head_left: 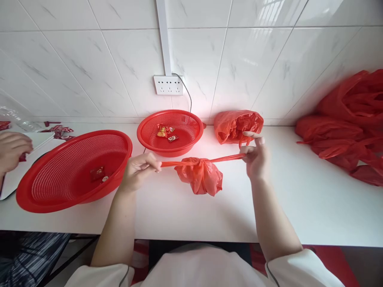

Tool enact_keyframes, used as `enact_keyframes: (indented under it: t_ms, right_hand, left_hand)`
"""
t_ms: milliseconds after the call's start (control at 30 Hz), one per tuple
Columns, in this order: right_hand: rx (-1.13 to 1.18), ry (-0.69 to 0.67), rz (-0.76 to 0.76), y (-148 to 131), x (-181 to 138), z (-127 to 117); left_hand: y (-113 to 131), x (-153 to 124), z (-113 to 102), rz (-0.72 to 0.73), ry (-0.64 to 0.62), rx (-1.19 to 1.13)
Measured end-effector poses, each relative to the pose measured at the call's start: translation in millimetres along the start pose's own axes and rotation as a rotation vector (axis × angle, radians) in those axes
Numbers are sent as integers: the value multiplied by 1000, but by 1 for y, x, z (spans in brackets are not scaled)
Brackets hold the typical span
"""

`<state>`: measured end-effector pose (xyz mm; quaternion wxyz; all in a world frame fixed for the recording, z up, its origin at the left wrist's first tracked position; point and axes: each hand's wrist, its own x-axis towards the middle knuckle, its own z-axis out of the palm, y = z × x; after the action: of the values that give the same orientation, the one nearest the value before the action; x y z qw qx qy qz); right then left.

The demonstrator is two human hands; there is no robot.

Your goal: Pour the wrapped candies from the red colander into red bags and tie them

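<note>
A small red plastic bag (200,178) is tied at its top in front of me, over the white table. Its two handles stretch taut out to the sides. My left hand (140,171) pinches the left handle, and my right hand (257,156) grips the right one with its index finger raised. What the bag contains is hidden by the plastic. Behind it stands a small red basket (170,148) with a few wrapped pieces (165,130) in it. A bundle of red plastic bags (227,126) lies just beyond my right hand.
At left, a large red basket (74,159) holds a few small packets (97,173). Another person's hand (13,151) is at the far left by red wrappers (58,130). Red bags (338,131) pile up at right. A power strip (168,85) hangs on the tiled wall.
</note>
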<state>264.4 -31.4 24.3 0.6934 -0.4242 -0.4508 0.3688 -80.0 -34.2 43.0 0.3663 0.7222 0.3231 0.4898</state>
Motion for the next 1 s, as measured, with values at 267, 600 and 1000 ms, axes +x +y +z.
enact_keyframes:
  t_ms: [267,600,1000]
  right_hand:
    - [-155,150,-53,22,8,-23]
    - [-646,-381,255,74,-32,-21]
    - [-697,-800,-54,89,-60,12]
  left_hand:
    - [-25,-6,8,-127,146,14]
    - [-96,-7,44,-336,-287,266]
    - [-88,-7,93,-229,-353,398]
